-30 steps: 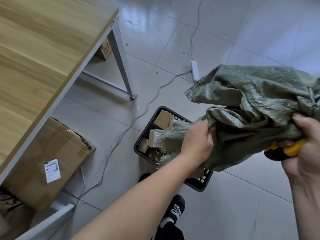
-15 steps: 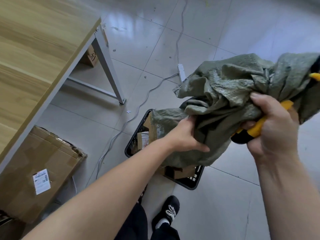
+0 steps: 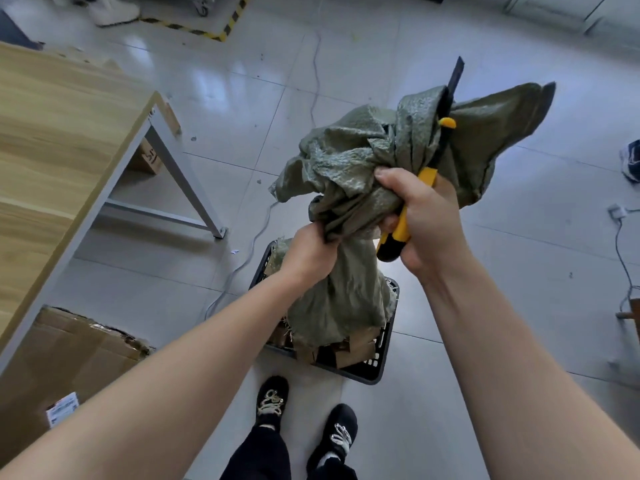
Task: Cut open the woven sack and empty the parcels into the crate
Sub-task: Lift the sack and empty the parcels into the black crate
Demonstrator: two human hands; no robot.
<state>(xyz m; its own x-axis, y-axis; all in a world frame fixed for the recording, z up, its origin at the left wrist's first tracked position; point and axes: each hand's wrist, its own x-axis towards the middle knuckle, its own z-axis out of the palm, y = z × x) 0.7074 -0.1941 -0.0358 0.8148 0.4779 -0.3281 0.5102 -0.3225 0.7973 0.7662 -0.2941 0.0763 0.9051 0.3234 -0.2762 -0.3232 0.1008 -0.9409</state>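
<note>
I hold the green woven sack [image 3: 349, 161] bunched up in the air above the black plastic crate [image 3: 377, 367] on the floor. My left hand [image 3: 308, 254] grips the sack's lower neck. My right hand [image 3: 420, 216] clutches the upper folds together with a yellow and black utility knife [image 3: 403, 223], whose blade end points up past the sack. The sack's frayed open end hangs down into the crate. Brown cardboard parcels [image 3: 356, 351] lie in the crate, partly hidden under the sack.
A wooden table [image 3: 52, 143] with grey metal legs stands at left, a large cardboard box [image 3: 69, 358] beneath it. Cables and a power strip lie on the tiled floor. My black shoes [image 3: 272, 398] stand just before the crate. Another person's shoe [image 3: 630, 161] shows at right.
Both hands have raised the sack higher and gathered it tighter. The knife now points upward, and the sack's open end hangs straight down into the crate.
</note>
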